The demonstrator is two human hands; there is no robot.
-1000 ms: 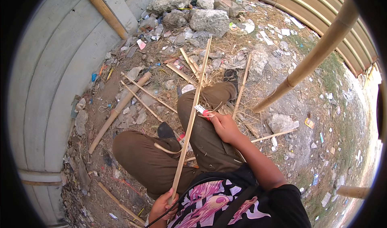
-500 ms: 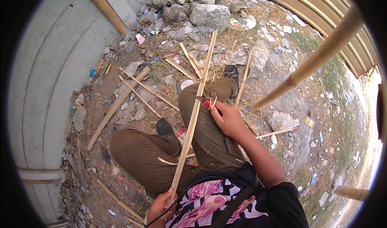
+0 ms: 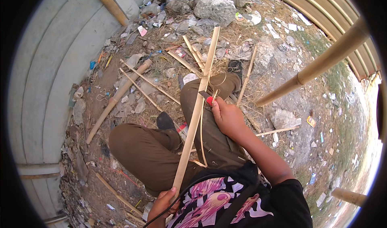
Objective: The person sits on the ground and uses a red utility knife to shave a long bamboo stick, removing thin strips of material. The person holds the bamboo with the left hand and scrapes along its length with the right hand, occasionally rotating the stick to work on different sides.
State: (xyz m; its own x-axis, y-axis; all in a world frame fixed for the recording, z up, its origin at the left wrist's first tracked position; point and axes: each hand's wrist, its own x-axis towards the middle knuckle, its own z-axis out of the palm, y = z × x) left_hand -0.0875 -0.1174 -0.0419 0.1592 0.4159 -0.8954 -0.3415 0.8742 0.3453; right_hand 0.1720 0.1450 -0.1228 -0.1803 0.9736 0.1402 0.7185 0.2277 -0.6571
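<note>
long, pale, narrow bamboo strip (image 3: 188, 147)

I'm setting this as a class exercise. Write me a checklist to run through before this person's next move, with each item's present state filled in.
1. Left hand grips the near end of the bamboo strip: ok.
2. Right hand holds the knife by its red handle: ok.
3. Left hand well away from the dark blade: ok, it is far down the strip.
4. Legs out from under the blade: not ok, the right trouser leg lies beneath it.
5. Strip free of loose peel: not ok, a thin peel hangs alongside.
6. Blade sharp: cannot tell.
</note>
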